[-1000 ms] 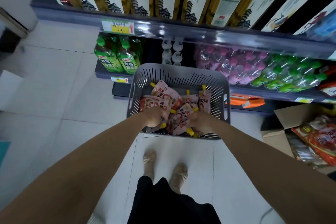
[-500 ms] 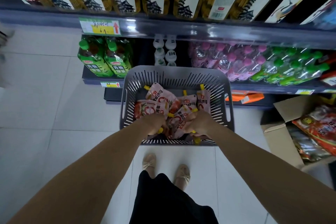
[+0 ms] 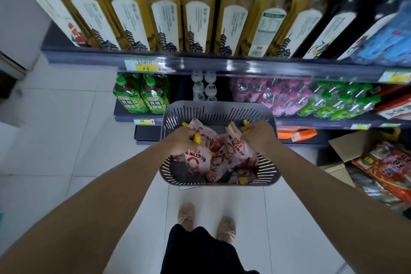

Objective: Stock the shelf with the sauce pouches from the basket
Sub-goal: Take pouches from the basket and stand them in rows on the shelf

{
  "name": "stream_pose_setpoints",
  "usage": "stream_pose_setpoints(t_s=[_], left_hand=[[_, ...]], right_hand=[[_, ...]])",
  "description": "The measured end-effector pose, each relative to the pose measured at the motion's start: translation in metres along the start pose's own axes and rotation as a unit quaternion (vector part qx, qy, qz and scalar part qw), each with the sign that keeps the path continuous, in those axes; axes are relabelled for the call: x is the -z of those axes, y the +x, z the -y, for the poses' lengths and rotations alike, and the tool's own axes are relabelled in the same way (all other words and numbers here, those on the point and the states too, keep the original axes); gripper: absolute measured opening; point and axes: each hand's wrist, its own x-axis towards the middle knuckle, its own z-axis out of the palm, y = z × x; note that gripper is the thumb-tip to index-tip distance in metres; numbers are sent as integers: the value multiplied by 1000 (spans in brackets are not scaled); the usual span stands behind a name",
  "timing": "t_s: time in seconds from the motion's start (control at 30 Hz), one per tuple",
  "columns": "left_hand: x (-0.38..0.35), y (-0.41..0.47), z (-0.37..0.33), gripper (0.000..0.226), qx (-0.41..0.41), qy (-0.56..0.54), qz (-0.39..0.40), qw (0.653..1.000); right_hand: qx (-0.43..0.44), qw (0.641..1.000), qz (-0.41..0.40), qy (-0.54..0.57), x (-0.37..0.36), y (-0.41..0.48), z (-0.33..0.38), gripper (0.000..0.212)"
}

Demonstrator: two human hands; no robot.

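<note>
A grey slotted basket (image 3: pixel 219 109) stands on the floor in front of the shelves, holding several pink sauce pouches (image 3: pixel 239 168) with yellow caps. My left hand (image 3: pixel 183 140) grips a pouch (image 3: pixel 196 158) by its top, with the yellow cap showing between my fingers. My right hand (image 3: pixel 258 134) holds another pouch (image 3: pixel 234 144) by its upper edge. Both pouches hang just above the pile in the basket.
The shelf (image 3: pixel 222 65) above carries tall yellow bottles (image 3: pixel 198 13). Below it stand green tea bottles (image 3: pixel 142 98), white bottles and packs of pink-capped and green-capped water (image 3: pixel 289 98). An open cardboard box (image 3: pixel 347 151) of red packets sits at the right. My feet (image 3: pixel 206 220) stand behind the basket.
Both hands have closed on pouches and lifted them up out of the pile. The view has tilted up, showing more of the upper shelf.
</note>
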Motion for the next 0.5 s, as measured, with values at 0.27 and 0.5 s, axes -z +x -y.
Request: stream_pose_setpoints(t_s=[0.27, 0.5], left_hand=[[73, -74, -71, 20, -38, -118, -22, 992], [129, -157, -140, 24, -75, -49, -76, 993]], right_hand=[[136, 990, -44, 9, 86, -61, 45, 12], [255, 951, -173, -5, 162, -118, 89, 14]])
